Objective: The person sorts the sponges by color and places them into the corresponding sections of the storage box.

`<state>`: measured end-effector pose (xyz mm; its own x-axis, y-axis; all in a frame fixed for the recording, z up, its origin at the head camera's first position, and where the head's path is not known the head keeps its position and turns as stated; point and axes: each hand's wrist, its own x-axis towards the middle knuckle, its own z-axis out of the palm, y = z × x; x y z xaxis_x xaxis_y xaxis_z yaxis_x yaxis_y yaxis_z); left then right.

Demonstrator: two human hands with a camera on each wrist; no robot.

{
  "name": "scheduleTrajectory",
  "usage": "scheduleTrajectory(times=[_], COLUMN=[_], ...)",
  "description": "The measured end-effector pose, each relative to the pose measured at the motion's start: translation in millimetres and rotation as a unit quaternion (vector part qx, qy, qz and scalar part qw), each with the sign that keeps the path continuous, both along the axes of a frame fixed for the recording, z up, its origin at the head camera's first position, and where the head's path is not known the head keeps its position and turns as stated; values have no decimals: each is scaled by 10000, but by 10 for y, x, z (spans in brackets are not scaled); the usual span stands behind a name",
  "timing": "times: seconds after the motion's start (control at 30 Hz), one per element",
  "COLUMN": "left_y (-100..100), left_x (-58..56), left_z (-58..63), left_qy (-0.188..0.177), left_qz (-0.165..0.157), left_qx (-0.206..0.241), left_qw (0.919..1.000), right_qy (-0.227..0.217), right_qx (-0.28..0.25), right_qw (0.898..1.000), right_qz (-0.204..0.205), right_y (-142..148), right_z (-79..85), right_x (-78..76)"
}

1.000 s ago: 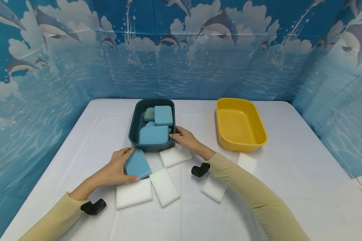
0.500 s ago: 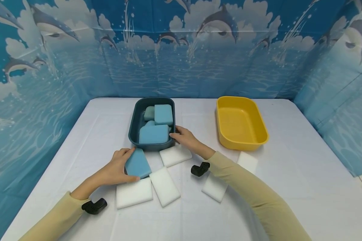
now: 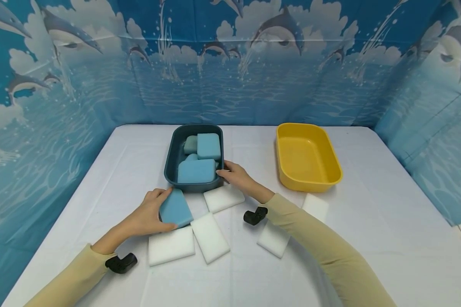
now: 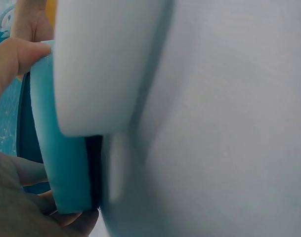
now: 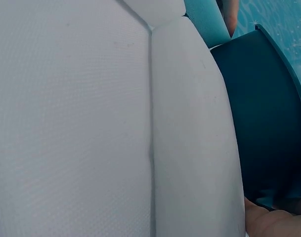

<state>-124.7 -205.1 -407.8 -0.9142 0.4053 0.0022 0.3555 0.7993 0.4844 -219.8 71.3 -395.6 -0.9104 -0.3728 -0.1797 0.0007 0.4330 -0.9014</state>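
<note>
A blue sponge (image 3: 176, 209) with a dark underside lies just in front of a dark teal tub (image 3: 168, 168). My left hand (image 3: 150, 215) spans it, thumb at the near end and fingers at the far end; the left wrist view shows the sponge (image 4: 66, 148) between thumb and curled fingers. At the tub's front right corner, my right hand (image 3: 238, 178) holds the wall, thumb by the rim. Inside the tub lie several blue sponges (image 3: 196, 171), one of them greener. In the right wrist view the fingers (image 5: 276, 222) show low beside the tub's wall (image 5: 269, 118).
White sponges lie around the hands: one (image 3: 223, 198) against the tub's front, one (image 3: 171, 246) by the left thumb, one (image 3: 210, 238) beside it. More white sponges (image 3: 274, 238) lie partly under the right forearm. A yellow tub (image 3: 307, 157) stands at the back right.
</note>
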Motion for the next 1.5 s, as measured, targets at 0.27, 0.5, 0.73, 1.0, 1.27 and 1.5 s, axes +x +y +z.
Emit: scheduleTrajectory(times=[0.27,0.5,0.73,1.0,1.27,1.5], left_y=[-8,-51,-107,-190,-303,-340], left_x=[31,39,86,87,78,79], left_z=[20,59,95,173,240,288], left_qy=[242,342,238,244,190,194], left_qz=[112,136,149,232,117,18], left_qx=[-92,-125,-208,-229,-210,-166], left_qw=[9996,9992,9994,9992,9995,9997], right_qy=[-45,-84,-110,-137,-150,-147], right_qx=[-182,-223,-271,-296,-264,-270], right_qw=[9998,9997,9995,9994,9995,9995], right_qz=[67,80,112,114,112,119], right_y=[16,31,22,28,31,28], right_z=[-4,-13,11,21,16,24], right_x=[2,-7,17,17,21,15])
